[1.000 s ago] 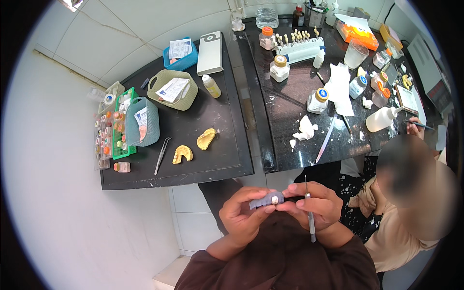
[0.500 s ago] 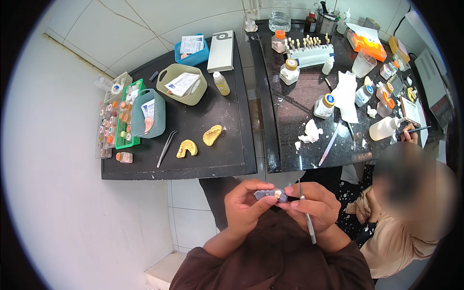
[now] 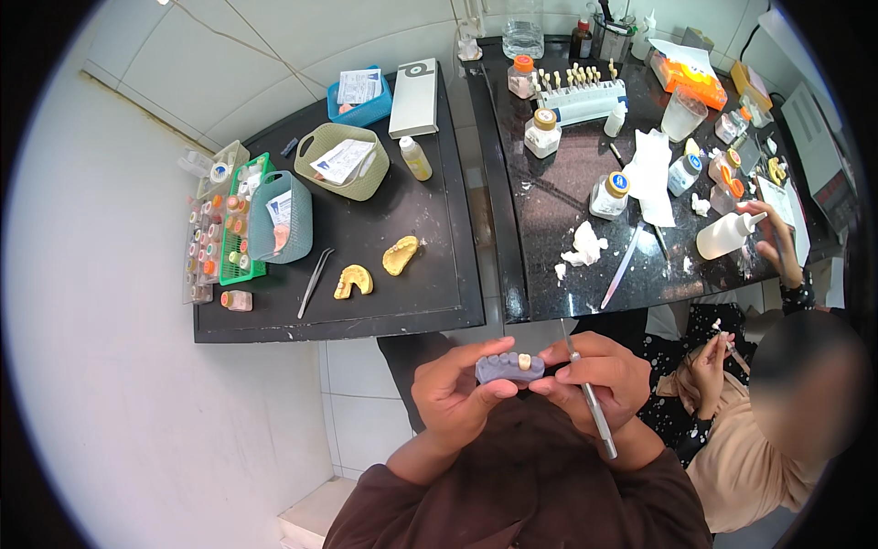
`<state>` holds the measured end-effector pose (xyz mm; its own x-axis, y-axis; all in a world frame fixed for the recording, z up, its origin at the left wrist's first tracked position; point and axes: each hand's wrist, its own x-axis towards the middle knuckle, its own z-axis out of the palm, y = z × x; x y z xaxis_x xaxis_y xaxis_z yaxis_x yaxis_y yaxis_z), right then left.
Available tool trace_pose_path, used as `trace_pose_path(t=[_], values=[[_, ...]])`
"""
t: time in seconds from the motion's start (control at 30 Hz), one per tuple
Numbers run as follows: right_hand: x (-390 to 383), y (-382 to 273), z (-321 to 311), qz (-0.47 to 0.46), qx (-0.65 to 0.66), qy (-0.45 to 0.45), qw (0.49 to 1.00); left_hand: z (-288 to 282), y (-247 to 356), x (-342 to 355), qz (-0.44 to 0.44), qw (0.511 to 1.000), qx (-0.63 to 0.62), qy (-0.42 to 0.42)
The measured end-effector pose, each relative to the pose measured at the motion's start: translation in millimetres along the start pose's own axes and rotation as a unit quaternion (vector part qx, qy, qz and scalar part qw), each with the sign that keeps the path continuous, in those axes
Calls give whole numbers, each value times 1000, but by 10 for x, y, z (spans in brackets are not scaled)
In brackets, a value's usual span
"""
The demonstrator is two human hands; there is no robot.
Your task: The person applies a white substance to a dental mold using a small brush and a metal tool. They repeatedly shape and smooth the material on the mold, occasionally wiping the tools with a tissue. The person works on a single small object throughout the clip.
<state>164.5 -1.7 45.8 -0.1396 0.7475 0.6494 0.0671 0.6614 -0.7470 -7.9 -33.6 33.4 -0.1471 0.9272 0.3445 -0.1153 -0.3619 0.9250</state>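
A grey-blue dental model [image 3: 498,370] with one cream-coloured tooth crown [image 3: 524,362] near its right end is held up over my lap. My left hand [image 3: 455,389] grips the model's left end between thumb and fingers. My right hand [image 3: 604,375] is closed round a slim metal dental hand instrument [image 3: 596,412], whose thin tip points up and away from me. The right thumb and index finger also reach the model's right end. On the left table, beyond my hands, lie two yellow dental casts [image 3: 354,282] and metal tweezers [image 3: 315,283].
The left black table [image 3: 402,311] carries baskets [image 3: 344,163], small jars and a yellow bottle [image 3: 415,158]. On the right table stand jars [image 3: 610,196], a tooth shade guide [image 3: 578,101], a white squeeze bottle [image 3: 722,238] and tissue. A co-worker [image 3: 745,448] sits close on my right.
The model has turned in my fingers, showing more of its tooth row and the crown upright. The instrument has shifted slightly. The co-worker's hand has moved near the squeeze bottle.
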Motion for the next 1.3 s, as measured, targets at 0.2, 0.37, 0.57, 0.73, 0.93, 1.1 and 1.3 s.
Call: trace_pose_path(t=[0.2, 0.37, 0.57, 0.73, 0.93, 1.1, 1.3], values=[[-1, -13, -26, 23, 20, -8, 1000, 11, 2, -36, 26, 999, 34, 13], [-48, 8, -22, 10, 27, 4, 1000, 9, 7, -29, 13, 997, 77, -3], [-72, 0, 35, -125, -54, 20, 991, 103, 68, 89, -22, 998, -14, -52], [-128, 21, 19, -167, -89, 19, 982, 63, 10, 156, -54, 989, -79, -113], [-156, 38, 5, -167, -103, 24, 980, 98, 57, 165, -103, 975, -151, -126], [-184, 47, 14, -176, -130, 30, 975, 161, 147, 191, -192, 949, -220, -120], [-133, -72, -198, -94, -21, -43, 994, 46, -54, 195, -175, 913, -327, -167]])
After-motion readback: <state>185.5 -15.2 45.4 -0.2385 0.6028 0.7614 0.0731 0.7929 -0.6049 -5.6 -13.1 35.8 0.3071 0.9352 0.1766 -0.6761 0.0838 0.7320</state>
